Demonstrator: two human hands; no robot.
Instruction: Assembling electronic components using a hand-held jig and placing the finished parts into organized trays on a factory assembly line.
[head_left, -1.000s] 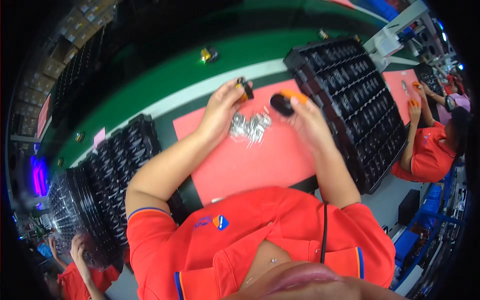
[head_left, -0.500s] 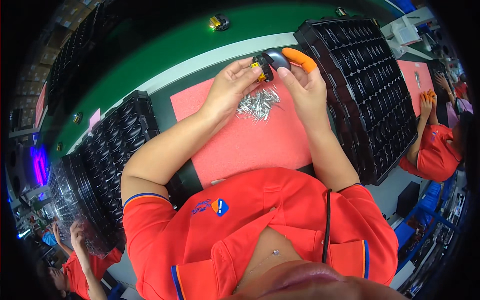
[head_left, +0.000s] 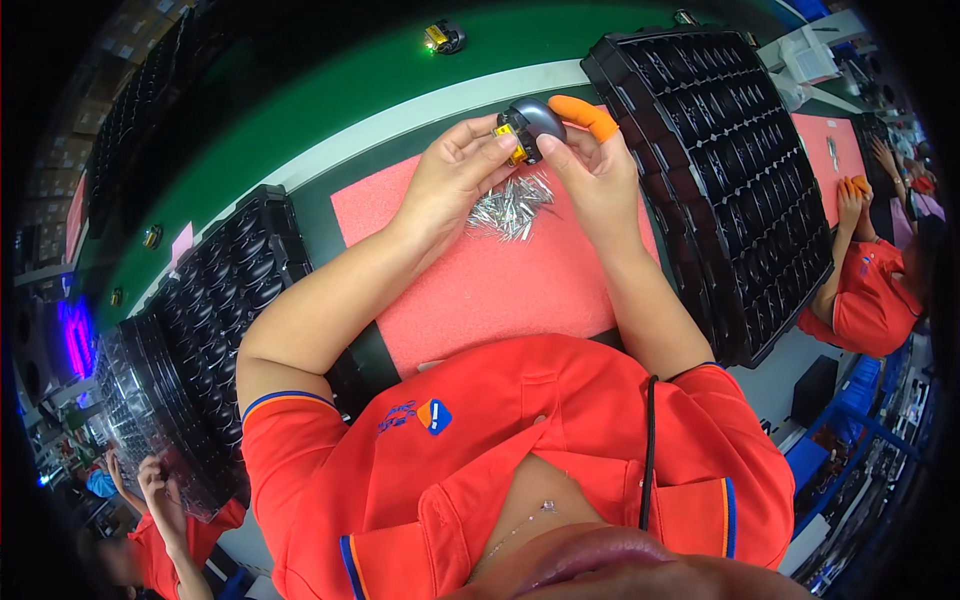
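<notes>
Between the fingertips of my left hand [head_left: 450,178] is a small black device body with a yellow-wrapped part [head_left: 517,152] on its side. My right hand [head_left: 601,190] grips a dark grey, glossy rounded shell [head_left: 540,117], which sits against the device body; whether the two are joined cannot be made out. An orange finger cot [head_left: 585,114] covers a finger of the right hand, curved over the shell's far side. Just below both hands, a loose pile of thin silvery pieces [head_left: 510,208] lies on a pink foam mat [head_left: 490,300].
Black moulded trays [head_left: 740,190] are stacked to the right of the mat, and another black tray stack [head_left: 235,270] stands at the left. Beyond a pale rail runs a green belt [head_left: 340,90] carrying a similar device [head_left: 443,38] with a green light. Other people in red shirts work on both sides.
The grey shell has come down and left against the device body, narrowing the gap between them. Both hands have shifted slightly left, still holding their parts.
</notes>
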